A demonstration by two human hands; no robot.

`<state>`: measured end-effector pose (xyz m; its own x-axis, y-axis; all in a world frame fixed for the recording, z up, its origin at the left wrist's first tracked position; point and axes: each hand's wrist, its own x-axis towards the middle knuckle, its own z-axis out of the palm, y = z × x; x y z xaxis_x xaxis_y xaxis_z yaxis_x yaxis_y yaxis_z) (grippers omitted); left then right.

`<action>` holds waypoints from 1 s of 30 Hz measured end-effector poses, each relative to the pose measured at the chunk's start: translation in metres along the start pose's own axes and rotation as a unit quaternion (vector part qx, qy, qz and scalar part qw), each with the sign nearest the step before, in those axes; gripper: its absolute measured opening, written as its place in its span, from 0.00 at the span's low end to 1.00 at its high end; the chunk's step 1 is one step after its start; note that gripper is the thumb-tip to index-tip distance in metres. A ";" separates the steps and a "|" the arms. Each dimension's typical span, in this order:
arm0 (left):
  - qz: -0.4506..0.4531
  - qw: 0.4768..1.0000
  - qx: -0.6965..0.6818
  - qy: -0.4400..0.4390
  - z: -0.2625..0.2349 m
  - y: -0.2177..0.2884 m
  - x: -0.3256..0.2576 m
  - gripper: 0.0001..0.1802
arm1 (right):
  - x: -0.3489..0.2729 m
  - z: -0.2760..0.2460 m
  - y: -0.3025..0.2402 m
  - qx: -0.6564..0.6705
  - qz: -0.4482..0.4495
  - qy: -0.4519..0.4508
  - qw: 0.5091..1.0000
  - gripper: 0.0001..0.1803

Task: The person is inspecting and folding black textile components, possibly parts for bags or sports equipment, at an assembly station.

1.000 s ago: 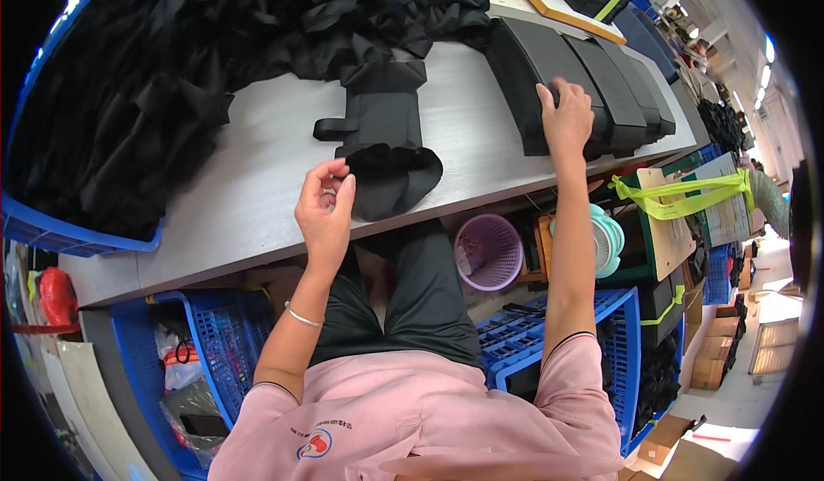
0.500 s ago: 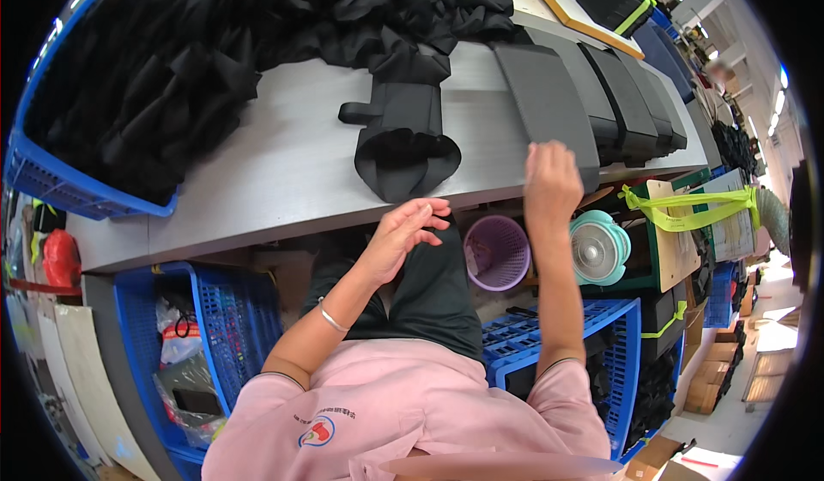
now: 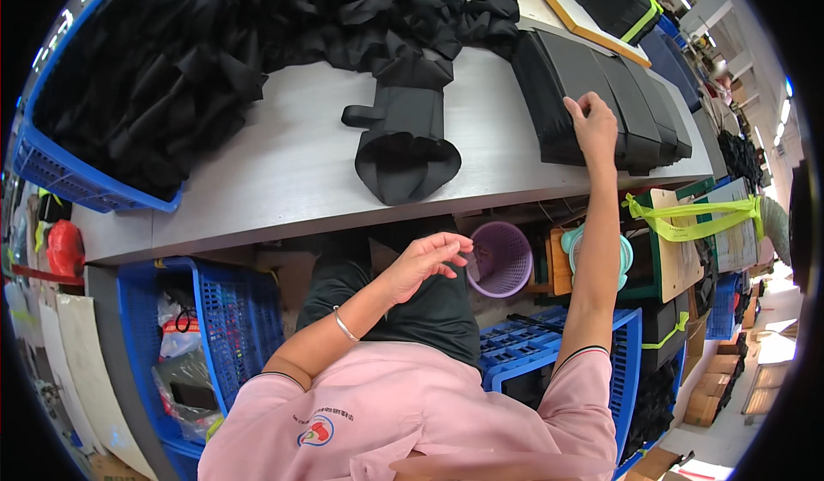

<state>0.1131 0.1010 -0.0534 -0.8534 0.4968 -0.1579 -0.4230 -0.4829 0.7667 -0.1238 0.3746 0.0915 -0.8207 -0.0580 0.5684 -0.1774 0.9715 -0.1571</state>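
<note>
My left hand (image 3: 427,265) hovers over my lap below the table edge, fingers loosely stretched and slightly apart, holding nothing. My right hand (image 3: 595,127) is over a row of overlapping black folded fabric pieces (image 3: 631,108) at the table's right. Its fingers are bent but apart, with nothing visible between them; whether they touch the pieces I cannot tell. On the table in front of me lies a black sewn fabric piece (image 3: 408,116) with a side loop and a rounded, open-looking near end. Its far end meets a big heap of black fabric (image 3: 343,18).
A blue crate (image 3: 94,181) of black fabric stands at the table's left. Under the table edge are a purple basket (image 3: 500,260), a turquoise fan (image 3: 625,262) and blue crates (image 3: 236,318) on both sides of my legs. A wood-edged board (image 3: 584,18) lies at the back right.
My right hand has moved up and right. The dark panel beside it, which slanted to the table's front edge, now seems to lie with the row. My left hand has shifted slightly right and down.
</note>
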 end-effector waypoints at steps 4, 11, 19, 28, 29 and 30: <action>-0.040 0.999 0.012 0.022 -0.002 -0.011 -0.003 0.22 | 0.005 -0.004 0.019 0.035 0.009 -0.035 0.999 0.23; -0.036 0.999 -0.007 -0.009 -0.004 -0.017 -0.005 0.21 | 0.020 -0.025 0.015 0.030 0.016 -0.139 0.990 0.20; -0.038 0.999 0.001 -0.011 -0.002 -0.015 -0.013 0.21 | 0.002 -0.003 -0.002 -0.177 -0.147 -0.015 0.973 0.15; 0.003 0.994 -0.101 -0.028 0.000 -0.015 0.003 0.38 | -0.179 -0.043 -0.093 -0.135 -0.203 0.072 0.967 0.21; 0.003 0.992 -0.126 -0.025 0.000 -0.018 0.007 0.40 | -0.207 -0.040 -0.106 -0.100 -0.197 0.036 0.975 0.22; -0.011 0.991 -0.127 -0.026 0.001 -0.022 0.011 0.45 | -0.232 -0.039 -0.117 -0.020 -0.169 -0.006 0.985 0.22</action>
<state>0.1137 0.1179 -0.0712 -0.8292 0.5423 -0.1356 -0.5101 -0.6347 0.5805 0.1087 0.2832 0.0095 -0.7256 -0.3817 0.5725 -0.4196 0.9049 0.0716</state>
